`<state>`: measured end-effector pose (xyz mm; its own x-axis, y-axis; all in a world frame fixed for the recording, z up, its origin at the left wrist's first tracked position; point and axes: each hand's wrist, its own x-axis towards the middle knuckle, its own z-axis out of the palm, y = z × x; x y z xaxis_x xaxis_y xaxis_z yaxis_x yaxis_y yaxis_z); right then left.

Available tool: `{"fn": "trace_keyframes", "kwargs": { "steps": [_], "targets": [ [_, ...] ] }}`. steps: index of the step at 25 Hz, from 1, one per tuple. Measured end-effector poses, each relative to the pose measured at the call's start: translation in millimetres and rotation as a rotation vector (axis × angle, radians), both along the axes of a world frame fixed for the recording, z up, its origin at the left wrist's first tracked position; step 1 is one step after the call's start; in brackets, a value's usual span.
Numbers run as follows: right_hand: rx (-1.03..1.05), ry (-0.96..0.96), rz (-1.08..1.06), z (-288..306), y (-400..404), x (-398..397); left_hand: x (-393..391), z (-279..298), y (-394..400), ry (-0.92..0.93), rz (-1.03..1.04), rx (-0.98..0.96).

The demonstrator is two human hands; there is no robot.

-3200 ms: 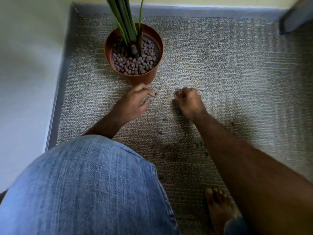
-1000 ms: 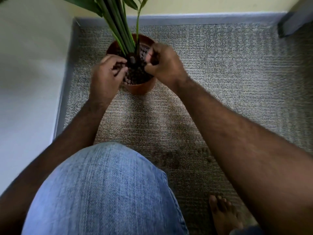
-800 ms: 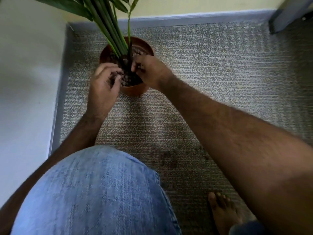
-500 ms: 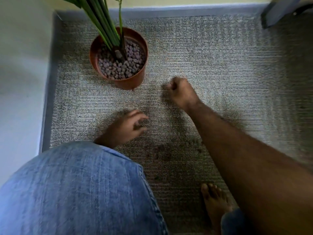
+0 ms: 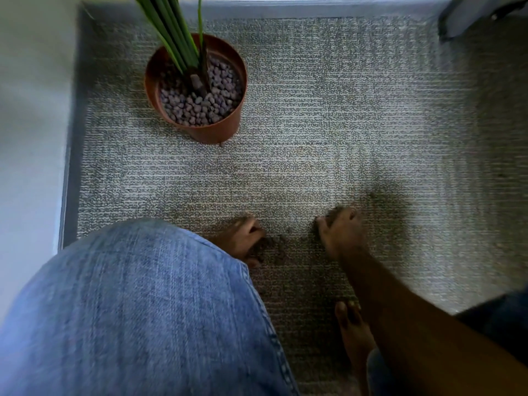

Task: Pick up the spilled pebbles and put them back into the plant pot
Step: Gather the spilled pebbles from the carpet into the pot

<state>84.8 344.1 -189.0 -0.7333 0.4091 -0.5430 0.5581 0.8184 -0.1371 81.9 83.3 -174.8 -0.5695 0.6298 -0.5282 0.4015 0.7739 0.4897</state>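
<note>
The terracotta plant pot stands on the carpet at the upper left, filled with grey-purple pebbles around green stems. A small dark patch of spilled pebbles lies on the carpet near my knee. My left hand rests on the left edge of that patch with its fingers bent down onto the pebbles; my denim-covered knee hides its wrist. My right hand is pressed to the carpet just right of the patch, fingers curled together. Blur hides whether either hand holds pebbles.
A grey woven carpet covers the floor, bordered by a grey skirting along a wall on the left and at the back. My bent knee fills the lower left. A bare foot rests below my right hand. A dark furniture leg is at the top right.
Both hands left the pot, where they were over the pebbles a second ago, and came back down to the carpet near my knee, on either side of the spilled patch.
</note>
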Motion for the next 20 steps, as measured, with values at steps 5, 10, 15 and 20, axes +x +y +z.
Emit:
{"fn": "trace_keyframes", "kwargs": {
  "steps": [5,10,15,20],
  "targets": [
    [-0.062,-0.002,-0.011,-5.3,-22.3,21.6,1.8,0.2,7.1,0.015,-0.060,-0.036],
    [-0.187,0.141,0.106,-2.4,-35.7,23.9,4.2,1.9,8.4,0.005,-0.081,-0.005],
    [-0.266,0.169,0.340,1.5,-29.1,22.3,4.7,14.3,9.3,0.143,-0.080,0.165],
    [-0.293,0.147,0.213,0.4,-16.4,11.1,6.5,14.0,1.9,0.205,-0.110,0.267]
  ]
}}
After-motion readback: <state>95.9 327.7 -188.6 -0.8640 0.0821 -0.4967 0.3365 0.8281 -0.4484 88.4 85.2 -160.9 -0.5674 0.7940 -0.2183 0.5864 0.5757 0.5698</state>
